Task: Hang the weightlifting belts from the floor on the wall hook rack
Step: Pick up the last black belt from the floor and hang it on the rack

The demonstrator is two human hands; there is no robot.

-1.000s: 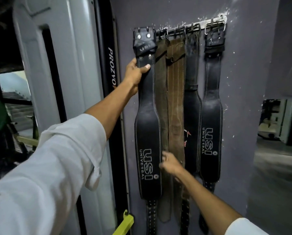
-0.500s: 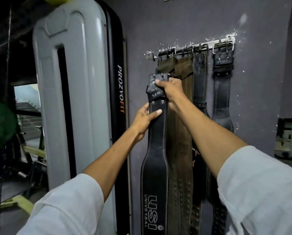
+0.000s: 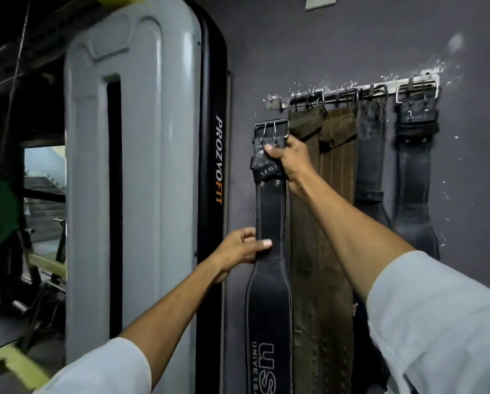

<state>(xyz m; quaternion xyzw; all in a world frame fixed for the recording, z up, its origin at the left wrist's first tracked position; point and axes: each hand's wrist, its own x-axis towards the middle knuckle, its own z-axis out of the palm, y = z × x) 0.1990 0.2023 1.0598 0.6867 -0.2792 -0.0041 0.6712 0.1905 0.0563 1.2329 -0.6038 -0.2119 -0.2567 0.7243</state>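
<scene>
Black belt [image 3: 272, 211] held upright against wall [image 3: 323, 38], buckle [image 3: 270, 129] just below left end of hook rack [image 3: 275, 103], not hooked. Top gripped by right hand [image 3: 292, 163], fingers curled round. Left edge pinched lower by left hand [image 3: 235, 250], thumb on front. Four hung belts [image 3: 337, 166] just beside.

FREE: leftmost hook [image 3: 280, 105] on hook rack [image 3: 333, 95], bare wall [image 3: 323, 46] above | BLOCKED: 4 hung belts [image 3: 337, 172] fill rest | BELOW: black USI belt [image 3: 270, 211] buckle | LEFT: PROZVOFIT machine column [image 3: 212, 166] near
</scene>
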